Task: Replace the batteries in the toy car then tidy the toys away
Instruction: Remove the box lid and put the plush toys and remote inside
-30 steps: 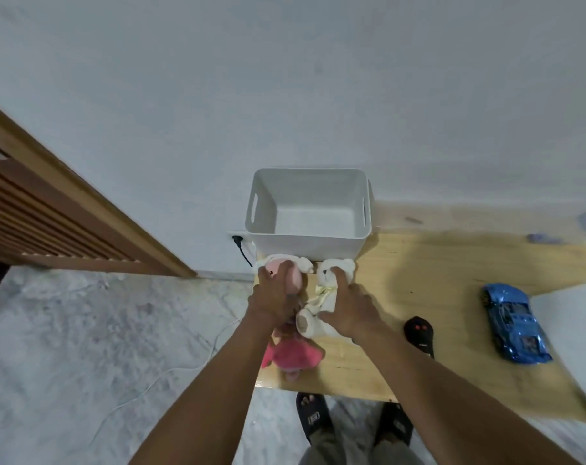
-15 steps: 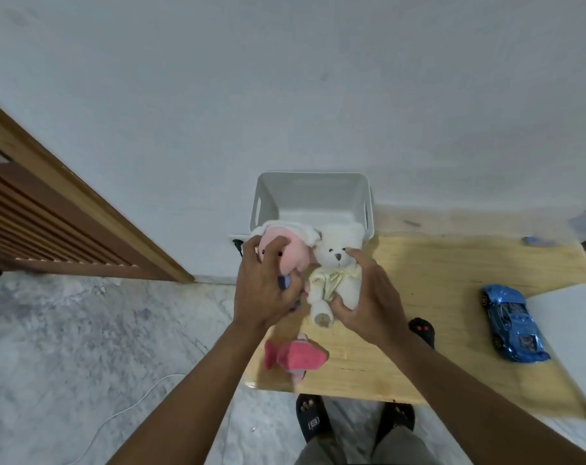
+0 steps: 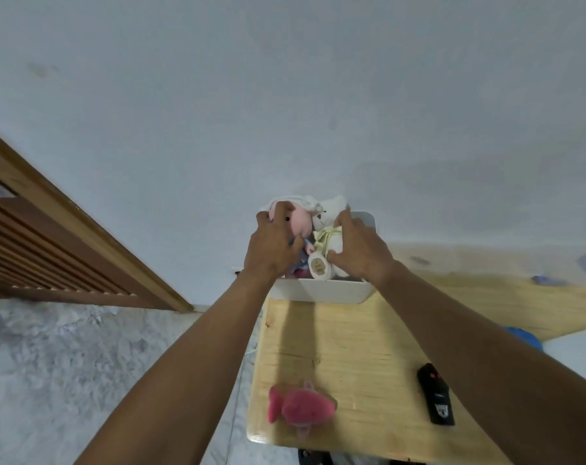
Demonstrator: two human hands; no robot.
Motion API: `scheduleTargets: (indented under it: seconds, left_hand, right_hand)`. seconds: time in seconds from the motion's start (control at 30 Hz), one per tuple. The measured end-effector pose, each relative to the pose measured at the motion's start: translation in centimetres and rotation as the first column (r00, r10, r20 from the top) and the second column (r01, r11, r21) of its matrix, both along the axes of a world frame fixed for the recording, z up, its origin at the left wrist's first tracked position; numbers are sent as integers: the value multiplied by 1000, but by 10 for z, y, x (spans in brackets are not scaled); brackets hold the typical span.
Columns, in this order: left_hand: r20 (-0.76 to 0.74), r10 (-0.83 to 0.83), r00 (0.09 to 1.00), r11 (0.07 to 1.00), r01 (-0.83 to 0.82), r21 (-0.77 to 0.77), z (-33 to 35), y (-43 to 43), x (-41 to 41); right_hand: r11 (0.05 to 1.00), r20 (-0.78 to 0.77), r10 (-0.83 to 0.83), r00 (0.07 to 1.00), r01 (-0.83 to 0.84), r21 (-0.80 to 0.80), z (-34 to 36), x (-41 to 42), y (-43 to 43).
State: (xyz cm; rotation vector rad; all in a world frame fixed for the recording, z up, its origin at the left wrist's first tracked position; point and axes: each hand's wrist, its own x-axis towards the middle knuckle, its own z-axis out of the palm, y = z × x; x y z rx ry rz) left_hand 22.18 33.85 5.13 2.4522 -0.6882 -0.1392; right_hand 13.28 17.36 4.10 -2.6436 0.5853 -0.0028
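My left hand grips a pink plush doll with a white hood. My right hand grips a white teddy bear with a yellow bow. Both toys hang over the open white plastic bin at the far edge of the wooden table. A pink plush fish lies near the table's front left corner. The black remote control lies to its right. Only a sliver of the blue toy car shows behind my right forearm.
A white wall rises behind the bin. A wooden slatted door stands at the left above a grey marble floor. A white sheet lies at the table's right edge. A small bluish object sits at the far right.
Both hands lifted the two plush toys off the table and carried them forward over the bin. The view has tilted and shifted, so the car is now mostly hidden.
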Motion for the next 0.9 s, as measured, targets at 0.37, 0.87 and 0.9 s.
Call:
scheduleTargets:
  seconds: [0.37, 0.87, 0.9]
  left_hand:
    - [-177, -93, 980, 935, 147, 323, -53, -3, 16]
    - [-9, -363, 932, 931, 363, -26, -27, 18, -111]
    - [-79, -392, 917, 916, 396, 55, -38, 24, -119]
  right_hand:
    - [997, -229, 60, 972, -68, -26, -38, 12, -1]
    - [931, 343, -176, 923, 269, -247, -49, -143, 15]
    - [927, 219, -224, 950, 277, -251, -59, -161, 13]
